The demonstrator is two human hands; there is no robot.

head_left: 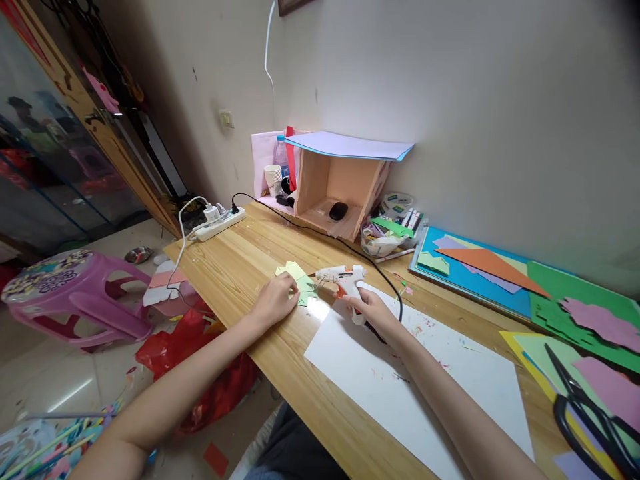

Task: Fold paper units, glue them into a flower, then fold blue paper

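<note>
My right hand [373, 310] wraps round the handle of a white hot glue gun [345, 273]. The gun sits above the edge of a white sheet of paper [425, 360], its nozzle pointing left. My left hand [276, 297], fingers curled, holds a pale green paper cutout [306, 287] with pointed edges against the wooden table [225, 257]. Part of the cutout lies hidden under the fingers. The nozzle is close to the cutout; whether they touch I cannot tell. A black cord runs from the gun across the table.
A white power strip [220, 223] lies at the table's left end. Along the back stand an open box [325, 180] and a bowl of craft scraps [383, 237]. Coloured paper [480, 267] and black scissors [585, 407] lie right. A pink stool [85, 293] stands left.
</note>
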